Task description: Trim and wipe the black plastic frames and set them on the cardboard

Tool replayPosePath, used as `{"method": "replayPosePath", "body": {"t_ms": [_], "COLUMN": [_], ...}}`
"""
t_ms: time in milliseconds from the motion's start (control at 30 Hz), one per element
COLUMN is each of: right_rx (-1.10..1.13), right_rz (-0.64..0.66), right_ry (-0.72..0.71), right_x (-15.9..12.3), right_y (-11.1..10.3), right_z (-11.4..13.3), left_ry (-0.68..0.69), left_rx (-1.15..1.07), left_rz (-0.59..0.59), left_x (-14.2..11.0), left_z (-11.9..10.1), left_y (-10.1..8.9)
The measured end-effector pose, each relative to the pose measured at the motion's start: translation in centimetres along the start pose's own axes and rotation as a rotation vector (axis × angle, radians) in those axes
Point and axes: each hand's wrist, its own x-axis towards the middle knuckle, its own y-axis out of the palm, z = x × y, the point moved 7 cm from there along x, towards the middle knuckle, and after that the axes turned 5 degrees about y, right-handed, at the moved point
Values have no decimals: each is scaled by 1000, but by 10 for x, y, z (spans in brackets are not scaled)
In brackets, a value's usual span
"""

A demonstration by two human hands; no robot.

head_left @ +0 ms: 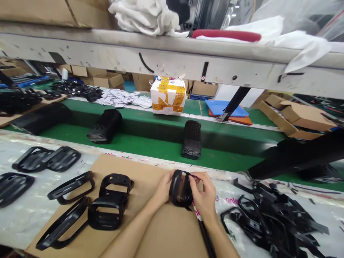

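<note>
My left hand (pixel 162 188) grips the left edge of a black plastic frame (pixel 174 190) with openings through its middle. My right hand (pixel 205 193) closes on the frame's upper right side, with thumb and fingers at its rim. The frame is tilted up above the brown cardboard sheet (pixel 166 236). A dark rod (pixel 206 238) lies below my right hand, partly hidden by the wrist. Left of my left arm, several similar black frames (pixel 105 214) rest on the cardboard.
To the right is a heap of black plastic parts (pixel 271 222). Black ribbed housings (pixel 192 139) sit on the green conveyor belt (pixel 150 145) ahead. A taped white box (pixel 168 96) stands beyond. A shelf beam (pixel 172 53) crosses above; a black post (pixel 298 156) slants at right.
</note>
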Motion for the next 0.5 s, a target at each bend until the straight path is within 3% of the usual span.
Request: {"method": "replayPosePath", "body": {"t_ms": [200,500], "right_rx": [-9,114], "right_rz": [12,-86], "right_ry": [50,133], "right_x": [-3,-8], "right_y": [-5,-8], "right_z": [-16,-24], "left_ry": [119,-7], "left_rx": [188,-52], "left_rz": [-23,-50], "left_x": [-1,-4], "left_z": [-4,15], "left_y": [-2,4]}}
